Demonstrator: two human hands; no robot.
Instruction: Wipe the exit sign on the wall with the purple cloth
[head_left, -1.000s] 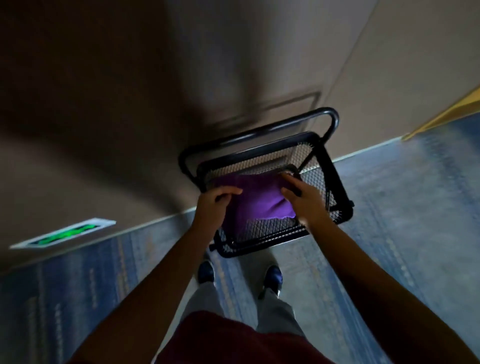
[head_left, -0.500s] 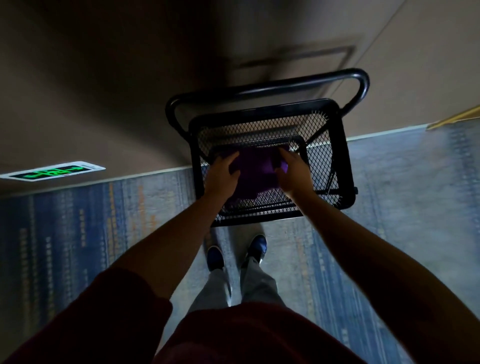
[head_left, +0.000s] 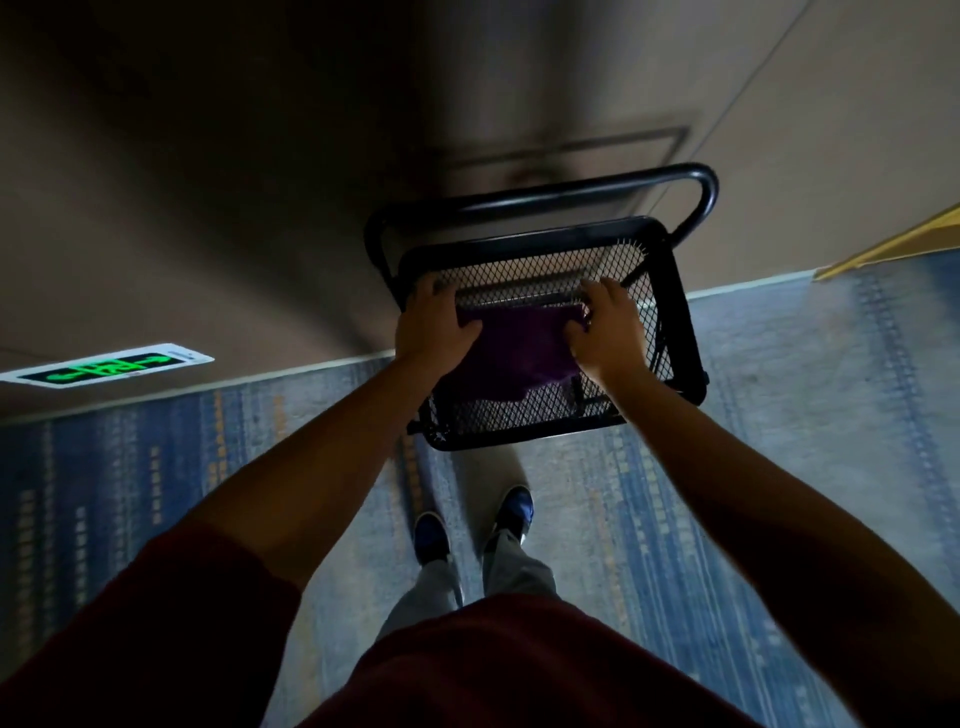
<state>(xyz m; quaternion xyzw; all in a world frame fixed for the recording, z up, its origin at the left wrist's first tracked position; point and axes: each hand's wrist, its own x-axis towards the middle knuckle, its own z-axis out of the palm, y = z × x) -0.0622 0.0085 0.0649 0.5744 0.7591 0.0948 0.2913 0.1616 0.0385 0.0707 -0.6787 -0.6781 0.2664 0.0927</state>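
The left hand and right hand each grip the purple cloth with closed fingers. The cloth hangs over the mesh cart.

Purple cloth droops in mesh; lit green exit sign low on wall.

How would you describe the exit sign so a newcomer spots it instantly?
Follow the beige wall down to where it meets the blue carpet, left of the black mesh cart. The exit sign sits low there: a white-edged rectangle, the only thing glowing green.
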